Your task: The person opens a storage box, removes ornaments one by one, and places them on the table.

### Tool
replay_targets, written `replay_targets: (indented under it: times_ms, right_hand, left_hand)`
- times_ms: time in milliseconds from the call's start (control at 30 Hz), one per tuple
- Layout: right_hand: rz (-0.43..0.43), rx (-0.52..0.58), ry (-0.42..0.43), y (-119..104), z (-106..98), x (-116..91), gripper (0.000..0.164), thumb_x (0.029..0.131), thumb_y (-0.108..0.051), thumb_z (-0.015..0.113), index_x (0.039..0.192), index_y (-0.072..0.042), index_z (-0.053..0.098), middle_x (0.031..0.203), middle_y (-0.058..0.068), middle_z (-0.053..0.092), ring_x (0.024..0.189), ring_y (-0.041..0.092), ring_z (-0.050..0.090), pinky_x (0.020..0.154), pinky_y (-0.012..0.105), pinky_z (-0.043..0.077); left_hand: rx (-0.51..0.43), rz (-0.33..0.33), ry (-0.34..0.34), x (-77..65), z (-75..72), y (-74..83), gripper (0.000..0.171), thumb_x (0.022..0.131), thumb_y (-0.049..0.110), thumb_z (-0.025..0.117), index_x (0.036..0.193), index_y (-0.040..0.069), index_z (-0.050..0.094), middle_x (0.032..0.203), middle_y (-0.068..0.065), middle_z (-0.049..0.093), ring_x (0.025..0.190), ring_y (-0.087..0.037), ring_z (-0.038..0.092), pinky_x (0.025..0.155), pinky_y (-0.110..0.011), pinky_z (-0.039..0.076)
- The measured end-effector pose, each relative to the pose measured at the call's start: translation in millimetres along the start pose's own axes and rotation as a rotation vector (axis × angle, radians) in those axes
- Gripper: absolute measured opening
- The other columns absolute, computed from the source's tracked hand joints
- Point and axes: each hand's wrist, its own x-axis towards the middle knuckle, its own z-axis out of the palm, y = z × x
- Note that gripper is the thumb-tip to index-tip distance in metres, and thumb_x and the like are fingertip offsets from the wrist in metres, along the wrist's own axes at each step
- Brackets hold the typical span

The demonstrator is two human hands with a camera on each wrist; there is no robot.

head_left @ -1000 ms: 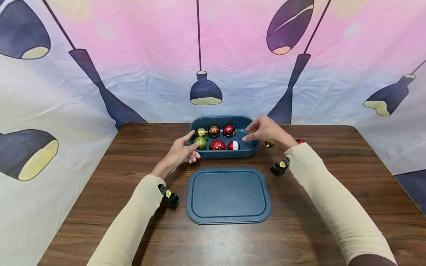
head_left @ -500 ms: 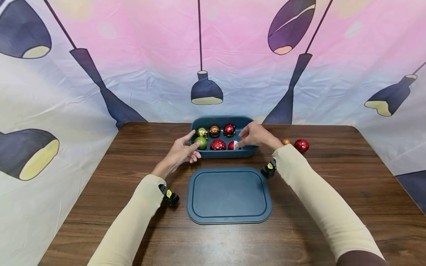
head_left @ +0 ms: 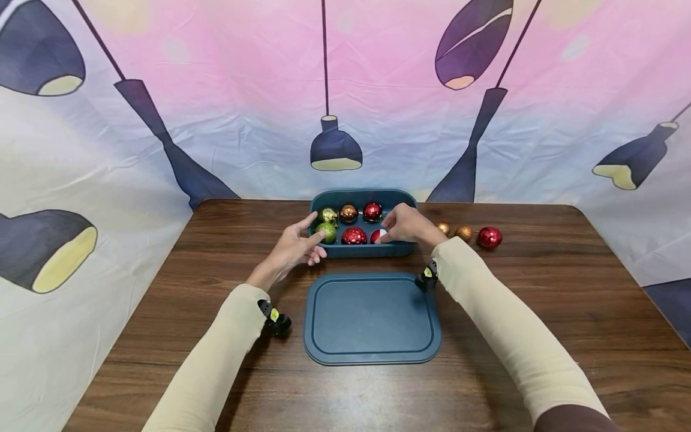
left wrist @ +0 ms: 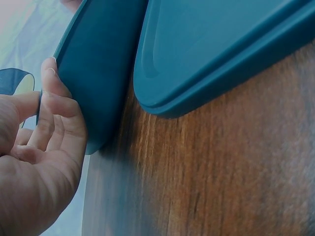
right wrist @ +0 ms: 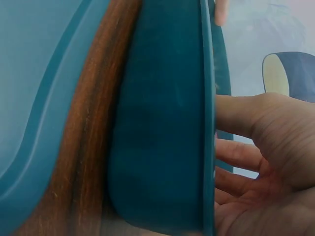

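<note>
In the head view a blue box (head_left: pixel 360 250) stands near the table's back edge with several Christmas baubles inside. My left hand (head_left: pixel 291 245) holds its left end, thumb over the rim beside a green glitter bauble (head_left: pixel 326 233); in the left wrist view its fingers (left wrist: pixel 64 108) lie against the outer wall. Reaching over the front rim, my right hand (head_left: pixel 405 225) has thumb and fingers around a red-and-white bauble (head_left: pixel 375 237). The box wall hides those fingertips in the right wrist view. Beside it lie a red glitter bauble (head_left: pixel 353 236), a shiny red one (head_left: pixel 372 211) and a bronze one (head_left: pixel 348 213).
A blue lid (head_left: pixel 372 318) lies flat on the wooden table in front of the box. Right of the box sit two gold baubles (head_left: pixel 463 233) and a red bauble (head_left: pixel 489 237). A printed cloth (head_left: pixel 259 120) hangs behind the table.
My right hand has moved left and down from the box's right end onto the red-and-white bauble, uncovering the baubles on the table. The left hand has stayed at the box.
</note>
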Motion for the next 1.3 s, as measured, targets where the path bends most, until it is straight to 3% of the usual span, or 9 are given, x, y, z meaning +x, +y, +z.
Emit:
replay_targets:
  times_ms: [400,700,967,1300]
  right_hand:
    - [-0.034,-0.015,0.027,0,-1,-4,0.029,0.088,-0.017,0.082,0.109,0.002,0.076,0.108,0.016,0.072,0.095,0.027,0.063,0.083,0.041,0.055]
    - [-0.081,-0.012,0.053,1,-17,-11,0.028,0.088,-0.013,0.081,0.110,0.003,0.075,0.102,0.016,0.073,0.088,0.026,0.062,0.076,0.037,0.053]
    - [-0.094,0.008,0.084,2,-32,-20,0.032,0.088,-0.011,0.080,0.115,0.005,0.074,0.105,0.019,0.073,0.097,0.030,0.064,0.083,0.043,0.054]
    - [-0.020,0.015,0.149,13,-56,-33,0.037,0.087,-0.018,0.082,0.117,0.002,0.073,0.110,0.017,0.071,0.102,0.029,0.061,0.084,0.043,0.052]
  left_hand:
    - [-0.008,-0.003,-0.004,1.3,1.1,-0.7,0.070,0.106,0.024,0.057,0.164,0.027,0.019,0.070,-0.008,0.070,0.055,-0.013,0.060,0.054,-0.023,0.049]
    - [0.007,-0.001,-0.005,0.3,1.0,-0.1,0.070,0.106,0.024,0.058,0.164,0.027,0.019,0.071,-0.009,0.070,0.055,-0.013,0.060,0.054,-0.024,0.050]
    - [0.007,-0.002,0.000,-1.1,0.9,2.1,0.069,0.106,0.024,0.057,0.164,0.027,0.019,0.070,-0.008,0.070,0.055,-0.012,0.060,0.054,-0.023,0.050]
    - [0.001,-0.010,-0.002,-0.8,0.0,2.4,0.070,0.106,0.024,0.058,0.164,0.027,0.018,0.070,-0.007,0.070,0.054,-0.011,0.061,0.053,-0.023,0.050]
